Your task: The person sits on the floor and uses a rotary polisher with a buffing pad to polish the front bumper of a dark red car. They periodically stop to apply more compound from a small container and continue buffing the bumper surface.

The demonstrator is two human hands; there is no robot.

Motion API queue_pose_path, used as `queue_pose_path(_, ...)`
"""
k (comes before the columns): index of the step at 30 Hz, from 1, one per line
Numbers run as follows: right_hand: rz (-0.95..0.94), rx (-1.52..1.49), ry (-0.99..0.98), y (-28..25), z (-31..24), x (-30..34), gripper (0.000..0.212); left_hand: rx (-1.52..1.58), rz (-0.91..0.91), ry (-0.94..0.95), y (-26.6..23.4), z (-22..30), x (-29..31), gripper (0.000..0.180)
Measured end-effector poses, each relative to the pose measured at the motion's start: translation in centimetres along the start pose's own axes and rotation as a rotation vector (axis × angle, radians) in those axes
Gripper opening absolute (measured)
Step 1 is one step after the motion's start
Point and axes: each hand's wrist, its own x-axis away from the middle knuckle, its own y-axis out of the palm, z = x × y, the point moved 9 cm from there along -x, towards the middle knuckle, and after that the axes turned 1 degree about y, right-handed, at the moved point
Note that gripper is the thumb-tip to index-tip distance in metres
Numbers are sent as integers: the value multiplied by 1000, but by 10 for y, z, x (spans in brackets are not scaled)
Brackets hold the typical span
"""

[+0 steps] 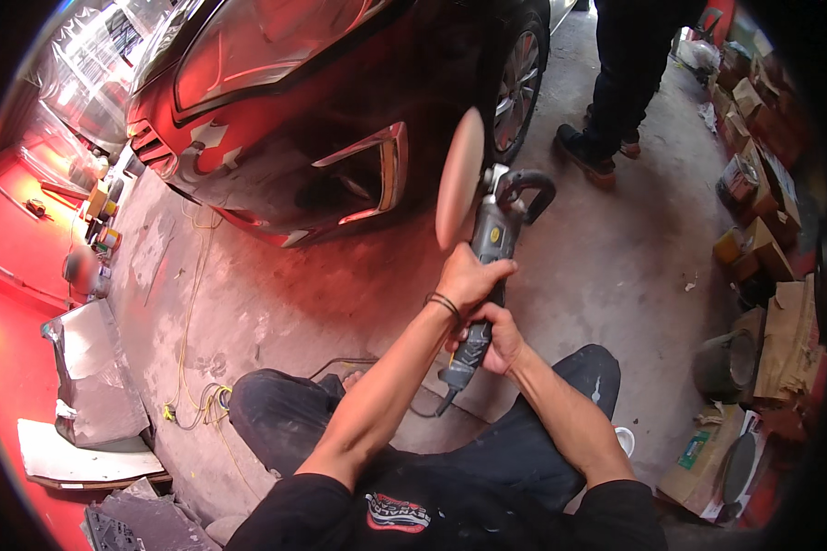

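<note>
Both my hands grip a dark grey car polisher (496,230), held up at a tilt over my lap. My left hand (470,277) wraps round its body just below the head and wears a dark band at the wrist. Lower down, my right hand (500,338) closes round the rear handle, near where the cord leaves. The round pale pad (460,179) faces left, toward the car, and looks apart from it. A black loop handle (530,195) sticks out on the tool's right side. The front bumper (276,188) of a dark car fills the upper left, lit red.
A yellow extension cord (193,303) runs over the concrete floor to a plug by my left knee. Another person's legs (620,83) stand beyond the car's wheel (518,87). Cardboard boxes (763,239) and a dark bucket (724,365) line the right; flat panels (101,372) lie left.
</note>
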Motion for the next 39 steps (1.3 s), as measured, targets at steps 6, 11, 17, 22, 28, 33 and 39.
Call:
queue_pose_path(6,10,-182,137,8,21,14,12,55,-47,-120,13,-42,1,70)
queue_pose_path(11,-107,-2,-30,42,-4,13,20,-51,-24,65,-10,17,1,70)
queue_pose_path(17,-94,138,-214,56,-50,5,24,69,-82,279,-18,78,-10,83)
queue_pose_path(22,15,70,-113,33,-28,0,18,169,-163,74,-1,23,-18,74)
queue_pose_path(28,40,-217,88,10,13,-7,10,147,-142,-210,12,-59,-21,58)
queue_pose_path(33,21,-239,80,10,17,-8,11,111,-198,-253,12,-55,-14,61)
queue_pose_path(39,95,32,-131,25,-23,-11,15,168,-112,54,-7,14,-21,76)
